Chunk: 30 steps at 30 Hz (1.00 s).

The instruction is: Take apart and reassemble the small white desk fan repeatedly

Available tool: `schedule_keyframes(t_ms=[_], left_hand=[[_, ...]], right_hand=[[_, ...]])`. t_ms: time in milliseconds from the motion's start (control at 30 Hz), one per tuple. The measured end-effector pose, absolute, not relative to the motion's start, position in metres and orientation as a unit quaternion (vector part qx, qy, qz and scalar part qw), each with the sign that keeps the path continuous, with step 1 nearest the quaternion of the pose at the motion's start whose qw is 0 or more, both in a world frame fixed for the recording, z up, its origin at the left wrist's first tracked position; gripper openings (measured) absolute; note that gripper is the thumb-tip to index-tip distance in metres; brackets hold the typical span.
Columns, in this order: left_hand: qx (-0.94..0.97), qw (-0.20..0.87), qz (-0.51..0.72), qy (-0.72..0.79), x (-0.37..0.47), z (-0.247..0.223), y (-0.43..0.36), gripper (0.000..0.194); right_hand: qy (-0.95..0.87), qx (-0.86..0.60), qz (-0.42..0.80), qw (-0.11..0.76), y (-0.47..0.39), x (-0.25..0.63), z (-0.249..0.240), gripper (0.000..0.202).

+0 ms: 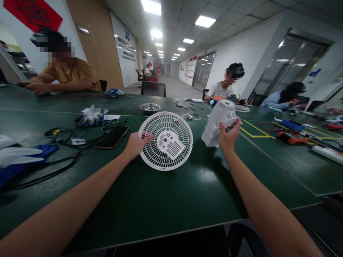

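Note:
My left hand (pixel 137 144) grips the left rim of a round white fan grille (pixel 173 142), thumb across its spokes. The grille is tilted up with its slotted centre plate facing me. To the right, my right hand (pixel 228 135) is closed around a white plastic fan housing (pixel 214 123), with vent slots near its top. The housing is held a little above the table or just touching it; I cannot tell which. Grille and housing are apart from each other.
The green table (pixel 150 200) carries a phone (pixel 112 137), black cables (pixel 72 157), gloves (pixel 92 116) and a metal bowl (pixel 150 107). On the right lie an orange-and-black meter (pixel 292 138) and a white power strip (pixel 328 154). Several people sit across and along the table.

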<state>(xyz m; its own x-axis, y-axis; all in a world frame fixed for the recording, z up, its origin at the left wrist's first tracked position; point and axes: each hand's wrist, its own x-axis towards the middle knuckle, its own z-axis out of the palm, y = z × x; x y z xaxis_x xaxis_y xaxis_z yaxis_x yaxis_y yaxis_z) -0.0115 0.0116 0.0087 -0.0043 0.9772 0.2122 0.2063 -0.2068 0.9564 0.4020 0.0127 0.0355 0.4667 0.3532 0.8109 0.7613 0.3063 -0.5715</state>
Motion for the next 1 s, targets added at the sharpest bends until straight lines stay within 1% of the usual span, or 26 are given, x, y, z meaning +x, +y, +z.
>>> schedule_keyframes(t_ms=[167, 267, 333, 400, 500, 667, 867, 933, 1000], left_hand=[[0.597, 0.382, 0.5, 0.498, -0.013, 0.008, 0.012, 0.022], [0.591, 0.391, 0.495, 0.503, -0.013, 0.008, 0.012, 0.024], [0.589, 0.393, 0.495, 0.503, -0.013, 0.008, 0.012, 0.026], [0.589, 0.396, 0.497, 0.499, -0.013, 0.008, 0.012, 0.027], [0.593, 0.392, 0.502, 0.493, -0.013, 0.006, 0.013, 0.025], [0.598, 0.383, 0.496, 0.5, -0.014, 0.004, 0.014, 0.024], [0.603, 0.378, 0.506, 0.487, -0.013, 0.005, 0.014, 0.023], [0.601, 0.376, 0.503, 0.494, -0.012, 0.007, 0.013, 0.021], [0.598, 0.375, 0.498, 0.504, -0.011, 0.009, 0.011, 0.02]], right_hand=[[-0.503, -0.53, -0.198, 0.654, 0.001, 0.389, 0.044, 0.081], [-0.528, -0.507, -0.218, 0.646, -0.011, 0.374, 0.053, 0.08], [-0.56, -0.49, -0.206, 0.636, -0.018, 0.362, 0.057, 0.078], [-0.597, -0.484, -0.163, 0.619, -0.022, 0.351, 0.055, 0.074], [-0.642, -0.508, -0.08, 0.568, -0.023, 0.333, 0.044, 0.068], [-0.692, -0.551, 0.003, 0.466, -0.013, 0.315, 0.021, 0.062], [-0.699, -0.634, 0.033, 0.328, -0.008, 0.322, 0.009, 0.062], [-0.709, -0.636, 0.021, 0.306, -0.011, 0.323, 0.013, 0.051], [-0.708, -0.621, -0.017, 0.335, -0.015, 0.324, 0.023, 0.035]])
